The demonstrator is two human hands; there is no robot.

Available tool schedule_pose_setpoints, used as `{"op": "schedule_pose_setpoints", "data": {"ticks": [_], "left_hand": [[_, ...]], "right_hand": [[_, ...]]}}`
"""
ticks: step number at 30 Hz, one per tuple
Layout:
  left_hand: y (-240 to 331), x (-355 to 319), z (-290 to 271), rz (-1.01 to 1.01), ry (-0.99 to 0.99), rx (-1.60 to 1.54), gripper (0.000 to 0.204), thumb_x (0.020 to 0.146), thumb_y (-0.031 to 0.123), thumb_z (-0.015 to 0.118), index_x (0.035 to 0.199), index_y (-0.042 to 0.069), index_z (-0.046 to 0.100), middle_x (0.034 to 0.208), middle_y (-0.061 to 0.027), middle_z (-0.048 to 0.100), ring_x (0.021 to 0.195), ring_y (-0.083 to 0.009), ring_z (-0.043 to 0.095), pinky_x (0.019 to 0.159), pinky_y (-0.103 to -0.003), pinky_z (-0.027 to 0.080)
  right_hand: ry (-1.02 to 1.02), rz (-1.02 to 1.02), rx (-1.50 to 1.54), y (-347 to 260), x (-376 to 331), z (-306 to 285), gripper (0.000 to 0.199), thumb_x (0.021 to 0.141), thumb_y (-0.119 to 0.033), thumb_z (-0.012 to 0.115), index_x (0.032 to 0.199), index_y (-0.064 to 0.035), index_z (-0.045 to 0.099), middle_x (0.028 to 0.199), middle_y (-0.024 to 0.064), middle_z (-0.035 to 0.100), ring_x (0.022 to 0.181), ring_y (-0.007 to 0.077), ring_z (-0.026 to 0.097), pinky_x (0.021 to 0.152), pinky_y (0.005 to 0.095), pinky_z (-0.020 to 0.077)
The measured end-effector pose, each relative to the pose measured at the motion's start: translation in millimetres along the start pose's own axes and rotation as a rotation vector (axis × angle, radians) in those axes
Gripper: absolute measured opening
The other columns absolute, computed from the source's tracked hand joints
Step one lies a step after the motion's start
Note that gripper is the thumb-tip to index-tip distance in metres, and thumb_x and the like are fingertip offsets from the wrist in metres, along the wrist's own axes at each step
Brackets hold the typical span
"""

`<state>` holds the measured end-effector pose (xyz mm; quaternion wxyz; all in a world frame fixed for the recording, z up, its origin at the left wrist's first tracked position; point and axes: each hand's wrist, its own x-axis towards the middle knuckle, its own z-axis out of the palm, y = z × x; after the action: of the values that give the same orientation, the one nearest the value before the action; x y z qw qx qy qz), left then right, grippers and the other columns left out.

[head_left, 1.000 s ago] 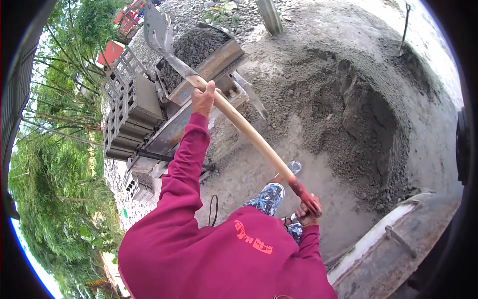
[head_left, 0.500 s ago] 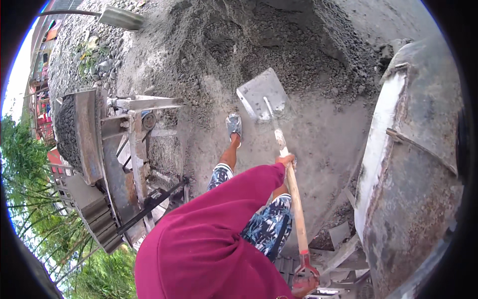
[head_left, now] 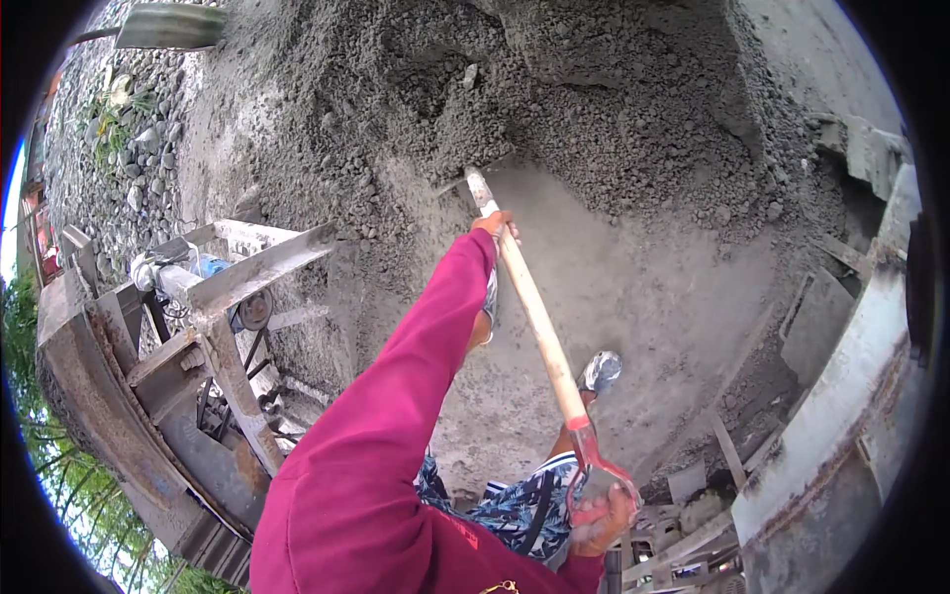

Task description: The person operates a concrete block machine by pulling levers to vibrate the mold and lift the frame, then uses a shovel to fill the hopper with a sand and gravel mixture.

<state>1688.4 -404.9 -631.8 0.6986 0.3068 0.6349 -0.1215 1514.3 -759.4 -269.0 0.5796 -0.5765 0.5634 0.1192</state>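
I hold a shovel [head_left: 539,319] with a pale wooden shaft and a red D-shaped handle. My left hand [head_left: 498,226] is wrapped round the lower shaft, arm stretched forward. At the other end, my right hand [head_left: 606,520] is closed on the handle's crossbar. The shovel's blade is mostly hidden under a heap of grey gravelly mix [head_left: 614,109]; only a bit of its near edge shows beside the shaft's end.
On the left stands a rusty metal machine frame [head_left: 233,386] with a pulley [head_left: 255,309]. Rounded stones [head_left: 143,148] lie beyond it. A large, curved metal vessel [head_left: 841,426] is at the right. My shoe [head_left: 600,371] rests on the dusty floor [head_left: 673,317].
The shovel's blade has gone from bare floor into the grey mix, forward and left. My left arm has stretched forward with it. The view and my feet have shifted.
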Motion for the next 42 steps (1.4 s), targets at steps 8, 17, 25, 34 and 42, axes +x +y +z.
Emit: {"op": "schedule_pose_setpoints", "data": {"ticks": [8, 17, 25, 34, 42], "left_hand": [[31.1, 12.7, -62.8, 0.12, 0.176, -0.009, 0.013, 0.075, 0.009, 0.064, 0.08, -0.002, 0.06, 0.062, -0.0128, 0.06, 0.051, -0.026, 0.061, 0.048, -0.041, 0.053], [-25.4, -218.3, -73.9, 0.095, 0.136, -0.068, 0.015, 0.082, 0.009, 0.066, 0.087, -0.001, 0.057, 0.066, -0.0118, 0.061, 0.05, -0.0249, 0.062, 0.046, -0.041, 0.055], [104.7, -474.0, -92.4, 0.374, 0.029, -0.307, 0.016, 0.086, 0.012, 0.064, 0.084, -0.001, 0.056, 0.067, -0.0106, 0.06, 0.051, -0.0228, 0.061, 0.047, -0.04, 0.054], [249.9, -698.9, -168.9, 0.812, -0.196, -0.602, 0.022, 0.092, 0.018, 0.066, 0.092, -0.001, 0.056, 0.08, -0.0096, 0.06, 0.067, -0.0216, 0.064, 0.061, -0.042, 0.06], [296.0, -767.9, -271.6, 1.069, -0.384, -1.127, 0.018, 0.093, 0.009, 0.063, 0.102, -0.002, 0.051, 0.085, -0.0086, 0.056, 0.075, -0.0222, 0.063, 0.073, -0.038, 0.06]], "right_hand": [[-0.068, 0.053, 0.118, 71.4, 10.1, 10.5, 0.015, 0.085, -0.02, 0.068, 0.095, -0.0114, 0.062, 0.061, 0.0, 0.051, 0.046, 0.0121, 0.049, 0.041, 0.0284, 0.0453], [-0.114, 0.107, 0.131, -26.2, -129.9, -140.6, 0.015, 0.087, -0.023, 0.063, 0.082, -0.0104, 0.057, 0.056, 0.0015, 0.049, 0.042, 0.0167, 0.048, 0.04, 0.0323, 0.0438], [-0.428, -0.046, 0.013, -139.8, -219.9, -135.0, 0.012, 0.09, -0.019, 0.059, 0.091, -0.0077, 0.057, 0.066, 0.0001, 0.051, 0.055, 0.0145, 0.05, 0.051, 0.0284, 0.0455], [-1.4, 0.457, 0.423, -307.7, -311.2, -116.3, 0.011, 0.093, -0.016, 0.055, 0.097, -0.0062, 0.057, 0.076, -0.0006, 0.052, 0.068, 0.0133, 0.053, 0.064, 0.0256, 0.0472], [-1.542, -0.901, -0.244, -458.6, -440.4, -42.0, 0.023, 0.1, -0.025, 0.059, 0.091, -0.0051, 0.052, 0.059, 0.0034, 0.049, 0.039, 0.0166, 0.048, 0.033, 0.0299, 0.0432]]}}
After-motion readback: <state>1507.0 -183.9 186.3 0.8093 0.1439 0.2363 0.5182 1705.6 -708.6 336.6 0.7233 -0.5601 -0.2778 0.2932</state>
